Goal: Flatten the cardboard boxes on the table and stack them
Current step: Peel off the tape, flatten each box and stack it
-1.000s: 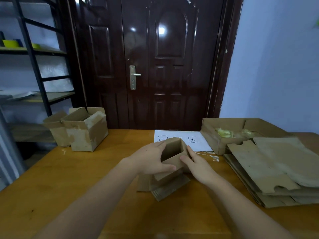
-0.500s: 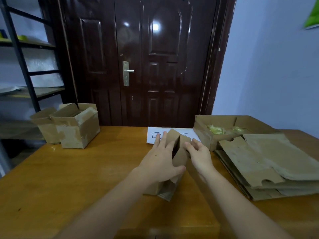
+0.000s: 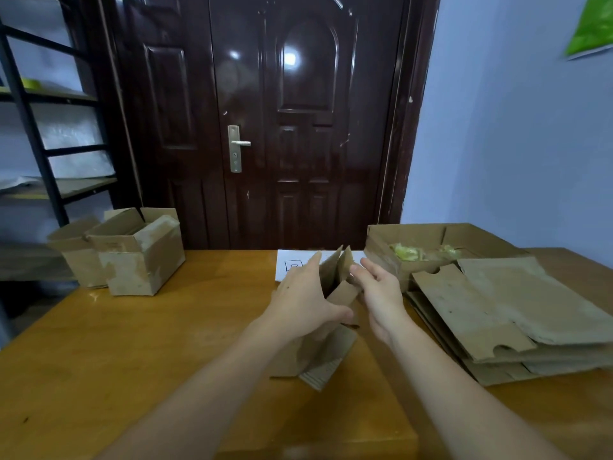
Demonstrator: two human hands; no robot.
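I have my left hand (image 3: 306, 302) pressing, fingers straight, and right hand (image 3: 381, 293), fingers loosely apart, collapsing a small brown cardboard box (image 3: 335, 313). A stack of flattened brown cardboard sheets (image 3: 517, 313) looks done; two upright brown boxes (image 3: 132, 254) remain.

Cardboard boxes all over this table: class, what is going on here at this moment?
A person is collapsing a small cardboard box at the middle of the wooden table. The left hand presses one side with straight fingers; the right hand meets it from the other side, and the box is nearly flat. To the right lies a stack of flattened boxes, with an open tray box behind it. Two upright boxes wait at the far left.
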